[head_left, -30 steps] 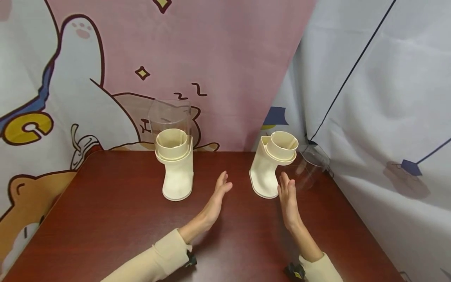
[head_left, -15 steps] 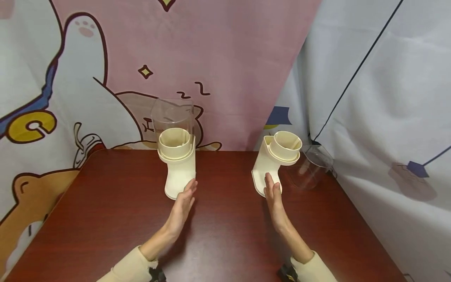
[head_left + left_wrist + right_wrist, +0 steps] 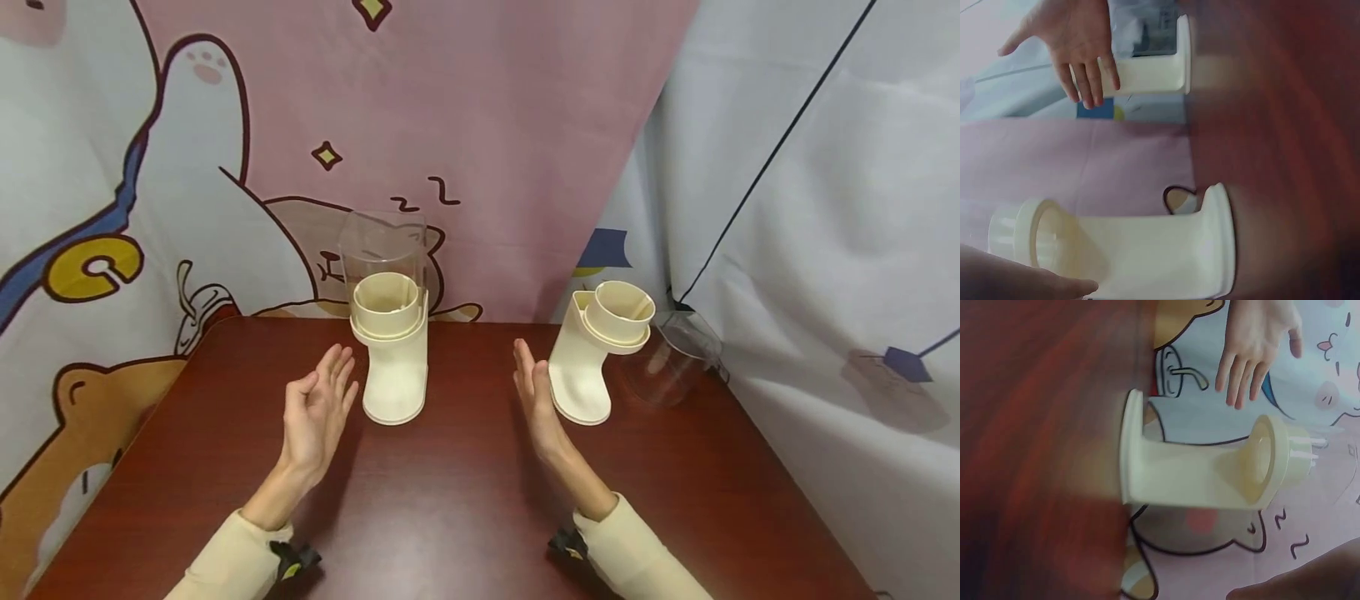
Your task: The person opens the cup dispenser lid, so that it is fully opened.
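Note:
Two cream plastic stands, each with a broad foot and a round cup-like ring on top, stand upright on the table. My left hand (image 3: 318, 412) is to the left of the left stand (image 3: 393, 383), palm turned inward and fingers straight, holding nothing. Between the two stands my right hand (image 3: 536, 400) is raised with straight fingers, close to the right stand (image 3: 581, 387); whether it touches is unclear. A clear plastic cylinder (image 3: 382, 237) shows above and behind the left ring. The left wrist view shows the left stand (image 3: 1154, 250) near the left fingers (image 3: 1041, 284).
A second clear cylinder (image 3: 678, 358) is behind the right stand, by the table's right edge. The dark red wooden table (image 3: 435, 508) meets a cartoon-print curtain (image 3: 510, 125) at the back and a white cloth (image 3: 810, 275) at the right.
Both hands have moved left, the left one passing in front of the left stand to its far side, the right one crossing the right stand. The stands keep their places on the table.

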The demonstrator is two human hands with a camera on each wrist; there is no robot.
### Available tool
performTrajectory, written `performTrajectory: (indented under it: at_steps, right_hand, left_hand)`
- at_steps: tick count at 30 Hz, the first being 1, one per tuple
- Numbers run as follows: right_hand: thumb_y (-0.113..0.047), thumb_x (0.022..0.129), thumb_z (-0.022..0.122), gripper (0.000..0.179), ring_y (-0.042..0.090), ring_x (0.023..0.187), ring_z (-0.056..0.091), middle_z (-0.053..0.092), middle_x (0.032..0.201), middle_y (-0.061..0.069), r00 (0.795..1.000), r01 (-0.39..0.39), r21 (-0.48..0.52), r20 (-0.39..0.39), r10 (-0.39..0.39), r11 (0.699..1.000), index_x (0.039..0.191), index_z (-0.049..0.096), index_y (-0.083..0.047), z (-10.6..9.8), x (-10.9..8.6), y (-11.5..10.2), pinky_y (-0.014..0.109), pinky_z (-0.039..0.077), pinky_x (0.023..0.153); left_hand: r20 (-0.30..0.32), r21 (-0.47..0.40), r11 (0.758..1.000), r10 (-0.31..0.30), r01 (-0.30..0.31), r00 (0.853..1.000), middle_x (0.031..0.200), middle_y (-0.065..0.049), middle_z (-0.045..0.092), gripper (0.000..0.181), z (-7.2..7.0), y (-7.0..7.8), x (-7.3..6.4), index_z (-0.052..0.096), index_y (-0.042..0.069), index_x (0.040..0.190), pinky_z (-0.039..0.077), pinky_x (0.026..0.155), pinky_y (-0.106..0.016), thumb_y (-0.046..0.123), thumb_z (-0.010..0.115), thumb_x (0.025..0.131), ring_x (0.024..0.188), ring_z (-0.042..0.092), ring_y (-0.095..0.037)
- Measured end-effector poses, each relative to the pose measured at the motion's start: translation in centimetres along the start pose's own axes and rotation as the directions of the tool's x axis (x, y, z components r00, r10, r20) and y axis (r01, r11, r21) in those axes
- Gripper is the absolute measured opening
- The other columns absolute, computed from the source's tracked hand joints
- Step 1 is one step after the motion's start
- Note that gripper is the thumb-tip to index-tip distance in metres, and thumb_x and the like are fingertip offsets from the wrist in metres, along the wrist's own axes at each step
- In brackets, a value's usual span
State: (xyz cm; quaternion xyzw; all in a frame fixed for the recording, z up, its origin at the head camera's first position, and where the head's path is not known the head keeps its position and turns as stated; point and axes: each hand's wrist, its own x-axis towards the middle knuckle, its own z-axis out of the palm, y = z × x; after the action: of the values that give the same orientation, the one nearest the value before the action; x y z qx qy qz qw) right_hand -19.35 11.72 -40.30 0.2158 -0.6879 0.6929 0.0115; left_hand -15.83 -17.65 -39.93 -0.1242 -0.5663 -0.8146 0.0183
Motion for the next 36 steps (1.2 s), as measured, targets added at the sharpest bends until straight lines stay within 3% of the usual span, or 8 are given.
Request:
performTrajectory:
  at_steps: [5,11,20,24,28,31,34,36]
  right_hand:
    - [-0.086,0.085,0.011,0.113,0.031,0.155,-0.005,-0.003,0.168,0.016,1.000,0.012,0.020,0.017,-0.012,1.000,0.159,-0.003,-0.002,2.5,1.8,-0.6,0.054,-0.001,0.124]
    - [-0.092,0.080,0.013,0.120,0.028,0.156,-0.001,0.002,0.168,0.014,0.999,-0.048,0.142,0.032,0.044,0.989,0.159,0.003,-0.002,6.4,4.6,-0.5,0.049,0.002,0.125]
    - [-0.087,0.084,0.005,0.110,0.021,0.156,0.003,0.007,0.169,0.005,0.992,-0.027,-0.005,0.121,0.027,1.000,0.160,0.008,-0.008,9.4,5.4,-1.4,0.051,0.005,0.125]
    - [-0.086,0.085,0.004,0.108,0.021,0.156,0.001,0.004,0.169,0.004,0.990,-0.041,-0.002,0.135,0.041,0.999,0.161,0.006,-0.010,9.4,5.5,-1.6,0.049,0.005,0.125]
    - [-0.088,0.083,0.006,0.110,0.025,0.156,-0.001,-0.002,0.169,0.006,0.990,-0.071,0.023,0.120,0.067,0.997,0.161,-0.001,-0.011,8.9,5.9,-1.3,0.050,0.003,0.125]
    - [-0.089,0.083,0.009,0.112,0.026,0.156,0.001,-0.001,0.169,0.009,0.997,-0.062,0.057,0.058,0.059,0.996,0.160,-0.001,-0.008,8.2,6.4,-1.3,0.050,0.002,0.125]
    - [-0.088,0.084,0.012,0.112,0.023,0.156,0.003,0.004,0.169,0.009,0.999,-0.044,0.069,-0.007,0.045,0.997,0.160,0.005,-0.007,7.4,6.5,-1.8,0.047,0.003,0.125]
    - [-0.086,0.086,0.013,0.109,0.022,0.156,0.004,0.008,0.168,0.010,0.998,-0.046,0.079,-0.036,0.049,0.996,0.160,0.009,-0.005,7.1,6.2,-2.4,0.045,0.006,0.126]
  left_hand:
    - [-0.038,-0.024,0.999,0.028,-0.029,0.999,0.168,-0.008,-0.003,0.068,-0.4,0.8,1.8,-0.007,0.007,0.159,-0.004,0.125,-0.044,0.035,0.007,0.099,0.155,-0.006,-0.020]
    - [-0.067,0.024,0.998,0.053,-0.052,0.996,0.167,-0.009,0.000,0.068,-1.0,0.8,3.9,-0.002,0.005,0.159,-0.004,0.125,-0.045,0.031,0.015,0.099,0.155,-0.005,-0.021]
    - [-0.063,0.102,0.993,0.067,-0.060,0.996,0.168,-0.008,0.001,0.067,-0.1,-0.5,4.4,0.004,0.003,0.160,-0.002,0.125,-0.047,0.023,0.022,0.098,0.155,-0.005,-0.021]
    - [-0.109,0.256,0.964,0.099,-0.068,0.989,0.168,-0.005,0.003,0.069,1.1,-0.4,3.8,0.007,0.008,0.161,0.000,0.124,-0.049,0.016,0.030,0.096,0.155,-0.002,-0.020]
    - [-0.180,0.449,0.890,0.175,-0.077,0.968,0.165,-0.008,0.010,0.063,3.1,-0.4,2.5,0.026,0.002,0.154,0.007,0.121,-0.054,0.012,0.042,0.094,0.153,0.006,-0.026]
    - [-0.281,0.371,0.922,0.229,-0.115,0.932,0.155,-0.010,0.022,0.046,3.9,0.0,2.2,0.041,-0.005,0.138,0.011,0.120,-0.051,0.007,0.046,0.094,0.148,0.016,-0.027]
    - [-0.379,0.228,0.961,0.235,-0.156,0.895,0.149,-0.008,0.029,0.040,3.3,0.6,2.7,0.042,-0.001,0.134,0.012,0.120,-0.045,0.006,0.045,0.095,0.146,0.020,-0.022]
    - [-0.385,0.210,0.969,0.202,-0.128,0.901,0.154,-0.007,0.026,0.048,2.4,0.8,3.1,0.036,0.006,0.144,0.009,0.121,-0.044,0.010,0.042,0.097,0.148,0.016,-0.018]
